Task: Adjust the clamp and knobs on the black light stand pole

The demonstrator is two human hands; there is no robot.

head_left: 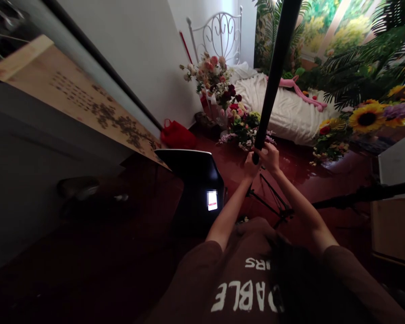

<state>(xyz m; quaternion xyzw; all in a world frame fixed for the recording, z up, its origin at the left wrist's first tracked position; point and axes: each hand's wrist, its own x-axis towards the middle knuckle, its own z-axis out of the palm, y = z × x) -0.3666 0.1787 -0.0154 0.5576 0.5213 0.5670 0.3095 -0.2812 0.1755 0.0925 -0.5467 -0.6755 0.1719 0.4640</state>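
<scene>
A long black pole [273, 76] rises from the middle of the head view to its top edge, slanting a little to the right. Near the pole's lower end, my left hand [251, 166] is closed around it. My right hand [270, 157] also grips the pole, just to the right of my left hand and touching it. Below both hands stands a thin black tripod base [283, 211] on the dark red floor.
A black chair [195, 180] with a lit phone [212, 200] on it is left of my arms. Beyond lie a red bag [178, 134], flowers [216, 76] and a white-covered bed [286, 108]. Sunflowers [367, 118] stand right; another black pole [364, 194] crosses the right side.
</scene>
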